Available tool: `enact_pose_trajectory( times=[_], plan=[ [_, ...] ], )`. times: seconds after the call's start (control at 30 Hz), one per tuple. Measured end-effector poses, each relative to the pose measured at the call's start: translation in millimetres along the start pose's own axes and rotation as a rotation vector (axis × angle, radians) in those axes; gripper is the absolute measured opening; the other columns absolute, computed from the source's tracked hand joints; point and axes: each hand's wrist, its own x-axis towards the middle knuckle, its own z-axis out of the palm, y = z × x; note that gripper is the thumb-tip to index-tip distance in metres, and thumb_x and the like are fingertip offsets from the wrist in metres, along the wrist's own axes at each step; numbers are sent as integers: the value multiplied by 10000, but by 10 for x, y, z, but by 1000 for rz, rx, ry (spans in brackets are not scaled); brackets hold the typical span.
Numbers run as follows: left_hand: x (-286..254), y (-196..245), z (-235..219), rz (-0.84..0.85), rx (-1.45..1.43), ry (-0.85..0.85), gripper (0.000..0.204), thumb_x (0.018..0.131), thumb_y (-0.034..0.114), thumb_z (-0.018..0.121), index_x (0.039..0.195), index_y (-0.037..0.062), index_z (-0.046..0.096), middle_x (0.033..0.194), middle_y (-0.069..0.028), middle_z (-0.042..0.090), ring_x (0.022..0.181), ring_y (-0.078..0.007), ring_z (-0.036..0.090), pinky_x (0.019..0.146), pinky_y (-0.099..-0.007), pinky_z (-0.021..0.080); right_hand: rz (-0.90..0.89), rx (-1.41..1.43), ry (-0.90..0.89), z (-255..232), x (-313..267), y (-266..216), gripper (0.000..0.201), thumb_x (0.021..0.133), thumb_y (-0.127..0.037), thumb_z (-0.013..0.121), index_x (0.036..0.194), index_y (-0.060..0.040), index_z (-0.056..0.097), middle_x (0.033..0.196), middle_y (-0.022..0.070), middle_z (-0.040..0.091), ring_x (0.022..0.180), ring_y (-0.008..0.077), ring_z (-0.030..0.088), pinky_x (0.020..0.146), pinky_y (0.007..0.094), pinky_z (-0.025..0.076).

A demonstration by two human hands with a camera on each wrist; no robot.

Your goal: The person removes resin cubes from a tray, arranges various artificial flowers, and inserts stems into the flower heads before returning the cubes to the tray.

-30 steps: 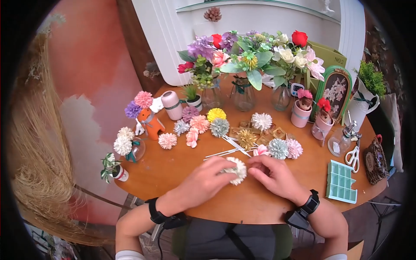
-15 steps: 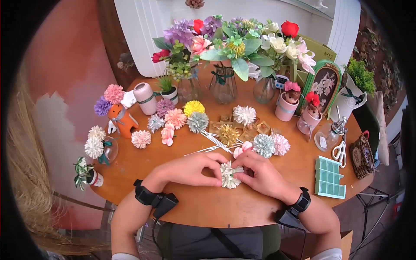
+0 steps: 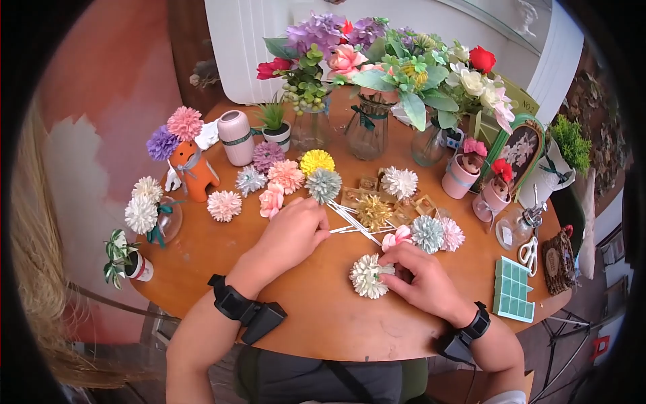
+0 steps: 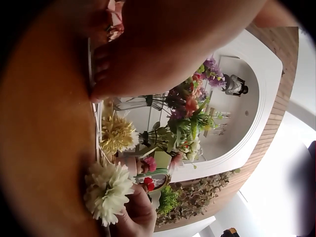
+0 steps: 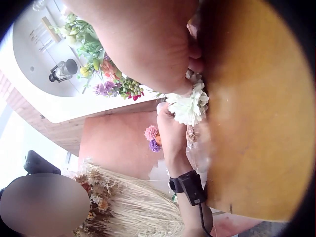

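Observation:
My right hand (image 3: 427, 276) pinches a white pom-pom flower (image 3: 369, 276) by its edge, between thumb and fingers, low over the table. In the left wrist view the same white flower (image 4: 108, 193) faces the camera, with the right fingertips behind it. My left hand (image 3: 289, 232) reaches down at the near left ends of a loose heap of thin white sticks (image 3: 351, 219). Its fingers are bent and its thumb lies right beside a stick end; I cannot tell whether it pinches one. A gold pom-pom flower (image 3: 374, 213) rests by the sticks.
More pom-pom flowers, among them a yellow one (image 3: 317, 162) and a pink one (image 3: 224, 206), lie beyond the left hand. Glass vases (image 3: 367, 128) with bouquets stand at the back. At the right are a mint divided tray (image 3: 515, 289), white scissors (image 3: 529, 256) and a glass spray bottle (image 3: 515, 232).
My left hand has left the white flower and moved up and left to the sticks. The right hand keeps the flower, which has shifted slightly right. The head view has also shifted.

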Motion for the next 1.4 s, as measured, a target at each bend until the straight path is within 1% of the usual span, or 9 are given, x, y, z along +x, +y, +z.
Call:
enact_pose_trajectory(
  times=[0.2, 0.47, 0.9, 1.0, 1.07, 1.1, 1.17, 1.27, 1.4],
  plan=[
    [-15, -2, -52, 18, 79, -74, 92, 797, 59, 699, 834, 19, 625, 830, -118, 613, 858, -304, 597, 748, -406, 489, -2, -16, 1, 14, -5, 22, 203, 867, -73, 717, 1050, -42, 636, 903, 65, 576, 671, 152, 572, 596, 292, 482],
    [-29, 12, -14, -34, 144, -65, 118, 807, 9, 616, 922, 2, 591, 884, -136, 634, 921, -318, 609, 805, -416, 496, -12, -11, -3, 18, -6, 29, 216, 863, -67, 726, 1057, -35, 635, 914, 58, 583, 677, 142, 566, 603, 280, 482],
    [-16, -2, -72, -28, 11, -89, 109, 765, -9, 605, 873, -9, 590, 863, -157, 620, 873, -335, 601, 762, -420, 492, -26, -9, 13, 18, -16, 19, 213, 872, -95, 725, 1060, -43, 638, 921, 60, 581, 674, 140, 567, 597, 279, 478],
    [12, 107, -184, 0, 49, -19, 110, 780, -15, 608, 888, -14, 587, 850, -119, 599, 847, -266, 611, 738, -370, 495, -18, -5, 3, 16, -13, 23, 228, 877, -108, 724, 1074, -41, 632, 904, 57, 569, 665, 137, 559, 586, 277, 469],
    [27, 270, -281, -165, -283, -90, 110, 829, -16, 607, 939, -15, 603, 866, -63, 567, 865, -171, 601, 747, -299, 487, -32, 26, 38, 14, -15, 12, 258, 876, -105, 728, 1103, -34, 626, 911, 57, 562, 656, 129, 549, 575, 271, 459],
    [33, 307, -256, -159, -285, -95, 110, 829, -16, 607, 939, -15, 603, 866, -63, 567, 865, -171, 601, 747, -299, 487, -28, 24, 44, 11, -13, -1, 258, 876, -105, 728, 1103, -34, 626, 911, 57, 562, 656, 129, 549, 575, 271, 459],
    [-12, 402, -165, -25, -738, -118, 138, 896, -1, 612, 1028, 1, 655, 910, -30, 558, 887, -110, 577, 761, -257, 474, -93, 91, 133, 1, -21, -38, 304, 867, -97, 742, 1135, -25, 616, 923, 60, 558, 641, 119, 536, 565, 258, 446],
    [-64, 600, -139, 126, -733, -207, 187, 921, 12, 627, 1096, 28, 690, 969, -37, 579, 882, -115, 582, 759, -258, 478, -102, 116, 96, -60, -46, -88, 332, 865, -62, 737, 1177, -26, 628, 986, 72, 569, 727, 121, 574, 590, 252, 465],
    [-105, 709, -118, 135, -797, -289, 207, 914, 41, 669, 1118, 46, 704, 1010, -35, 619, 854, -118, 589, 753, -260, 480, -225, 160, 148, -38, -65, -67, 311, 872, -33, 720, 1177, -27, 659, 1041, 83, 586, 851, 143, 605, 664, 258, 496]
  ],
)
